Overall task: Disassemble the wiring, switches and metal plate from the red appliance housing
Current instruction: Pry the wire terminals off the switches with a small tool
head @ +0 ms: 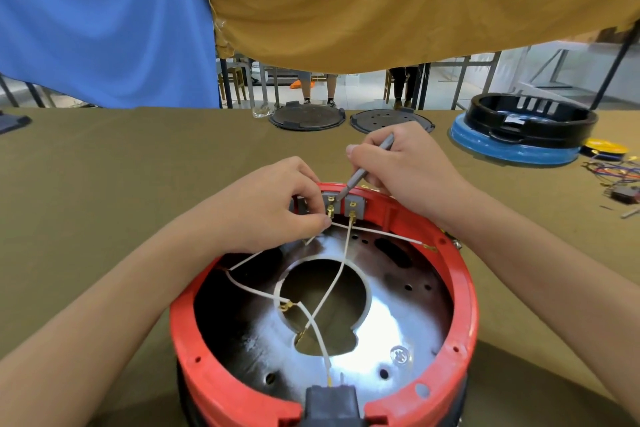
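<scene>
red appliance housing (464,291) standing open side up on the olive-covered counter (104,191), nearest the camera. inside, shiny metal plate (391,319) with a large round cutout at its middle. two grey switches (355,206) set side by side on the far inner wall, brass terminals showing. white wires (337,279) crossing over the plate, one running from the right switch down across the cutout, another stretching right toward the rim with a brass lug at its end. black plug socket (330,404) at the near rim.

left hand (273,204) reaching in over the far left rim, fingertips pinched together on a brass connector (329,215) under the left switch. right hand (405,166) closed around a grey screwdriver (367,168), tip pressed down at the top of the left switch.

farther back on the counter: two dark round lids (306,116) side by side, a black ring stacked on a blue base (519,146) to the right, a loose tangle of coloured wires (613,172) near the right edge. blue and mustard cloths hanging behind.
</scene>
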`<action>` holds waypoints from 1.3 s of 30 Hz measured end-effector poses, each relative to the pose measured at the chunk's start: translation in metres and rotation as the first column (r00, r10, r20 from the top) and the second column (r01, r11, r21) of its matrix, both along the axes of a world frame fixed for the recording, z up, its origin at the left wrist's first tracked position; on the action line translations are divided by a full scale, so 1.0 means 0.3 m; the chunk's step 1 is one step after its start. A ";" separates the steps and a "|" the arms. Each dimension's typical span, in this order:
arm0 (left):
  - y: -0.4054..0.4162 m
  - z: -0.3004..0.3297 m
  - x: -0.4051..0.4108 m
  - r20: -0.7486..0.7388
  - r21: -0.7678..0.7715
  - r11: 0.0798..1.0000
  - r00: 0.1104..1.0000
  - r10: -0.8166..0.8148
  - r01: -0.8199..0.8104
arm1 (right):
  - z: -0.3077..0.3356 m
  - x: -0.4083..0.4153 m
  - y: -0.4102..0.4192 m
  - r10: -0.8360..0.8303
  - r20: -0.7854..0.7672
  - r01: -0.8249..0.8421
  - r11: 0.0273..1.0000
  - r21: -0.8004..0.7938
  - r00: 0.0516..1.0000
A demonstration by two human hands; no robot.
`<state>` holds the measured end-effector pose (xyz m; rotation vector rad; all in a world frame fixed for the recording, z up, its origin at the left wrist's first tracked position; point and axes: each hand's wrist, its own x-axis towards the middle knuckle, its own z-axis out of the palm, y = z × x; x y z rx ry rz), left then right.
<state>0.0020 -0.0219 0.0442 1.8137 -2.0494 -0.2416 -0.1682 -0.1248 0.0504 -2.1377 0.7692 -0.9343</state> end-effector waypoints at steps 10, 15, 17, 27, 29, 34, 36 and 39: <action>0.000 0.003 -0.001 -0.018 0.025 1.000 1.000 0.008 -0.008 | -0.013 -0.001 0.032 -0.017 -0.005 0.016 0.978 -0.207 1.000; 0.002 0.003 -0.004 -0.025 0.028 0.999 0.999 0.021 -0.020 | 0.001 0.005 0.012 0.002 -0.016 -0.003 0.997 -0.074 1.000; 0.002 0.003 -0.004 -0.024 0.024 0.999 0.999 0.029 -0.028 | 0.001 0.002 0.001 0.002 0.013 -0.002 1.000 0.019 1.000; 0.005 0.009 -0.010 -0.004 0.051 0.999 1.000 0.015 -0.015 | -0.020 -0.011 0.019 0.014 0.031 -0.008 0.986 -0.169 0.999; 0.006 0.009 -0.010 0.002 0.057 0.998 1.000 0.010 -0.010 | -0.020 -0.012 0.024 0.017 -0.002 -0.017 0.978 -0.209 1.000; 0.007 0.008 -0.009 -0.002 0.062 0.998 1.000 0.012 -0.012 | -0.013 -0.006 0.024 0.025 -0.027 -0.030 0.982 -0.187 0.999; 0.007 0.009 -0.011 -0.005 0.062 0.998 1.000 0.013 -0.012 | -0.010 -0.005 0.018 0.031 -0.026 -0.034 0.988 -0.151 0.999; 0.009 0.008 -0.010 -0.017 0.065 0.998 1.000 0.018 -0.016 | -0.009 -0.005 0.013 0.023 0.020 -0.022 0.999 -0.033 1.000</action>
